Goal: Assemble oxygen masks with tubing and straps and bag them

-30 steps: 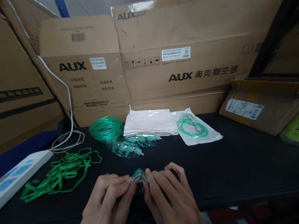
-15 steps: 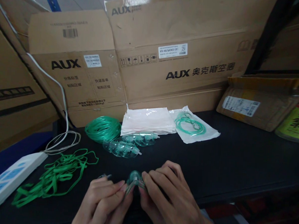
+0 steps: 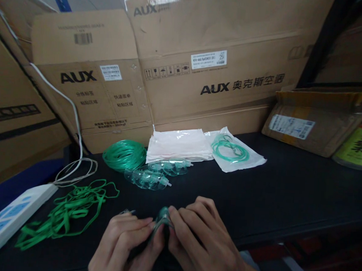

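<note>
At the near edge of the black table, my left hand [image 3: 127,240] and my right hand [image 3: 201,237] pinch opposite sides of a clear green oxygen mask [image 3: 164,216]. Its rounded top shows between my fingers; the rest is covered by my hands. A small shiny piece, too blurred to name, shows behind my left knuckles. Ahead of my hands lie several more clear green masks [image 3: 150,179] in overlapping rows. Green elastic straps [image 3: 70,212] lie in a loose tangle to the left of my left hand.
A coil of green tubing [image 3: 124,154] sits beside a stack of white pouches [image 3: 179,144]. One pouch [image 3: 234,164] has green tubing on it. A power strip [image 3: 15,216] lies at left. Cardboard boxes [image 3: 177,95] stand behind; a smaller carton [image 3: 315,122] is at right.
My fingers have shifted slightly along the mask's edges, and the mask looks a little more folded between them. Everything on the table stays in place.
</note>
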